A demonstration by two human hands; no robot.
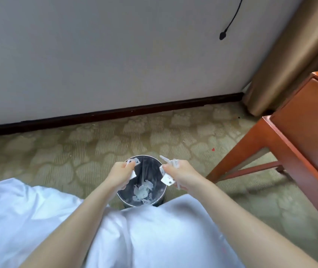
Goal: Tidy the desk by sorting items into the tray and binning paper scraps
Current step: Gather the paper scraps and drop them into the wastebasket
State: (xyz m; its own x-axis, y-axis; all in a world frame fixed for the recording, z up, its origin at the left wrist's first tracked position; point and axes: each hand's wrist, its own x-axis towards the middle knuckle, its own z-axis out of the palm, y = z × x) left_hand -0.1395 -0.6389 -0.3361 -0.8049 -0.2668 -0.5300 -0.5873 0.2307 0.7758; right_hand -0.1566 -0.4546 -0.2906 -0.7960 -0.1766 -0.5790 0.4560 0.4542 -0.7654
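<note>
A round metal bin (159, 198) stands on the carpet just in front of my knees, with torn white paper scraps (141, 191) lying at its bottom. My left hand (120, 174) is over the bin's left rim and grips a white paper piece (133, 174). My right hand (178, 174) is over the right rim and grips other white paper pieces (167, 179). The two hands are a small gap apart above the bin's opening.
An orange wooden desk (297, 136) with its leg stands at the right. A white wall with a dark skirting board (115, 113) runs behind the bin. A brown curtain (289, 55) hangs at the right back. A black cable (229, 22) dangles on the wall. White cloth (135, 238) covers my lap.
</note>
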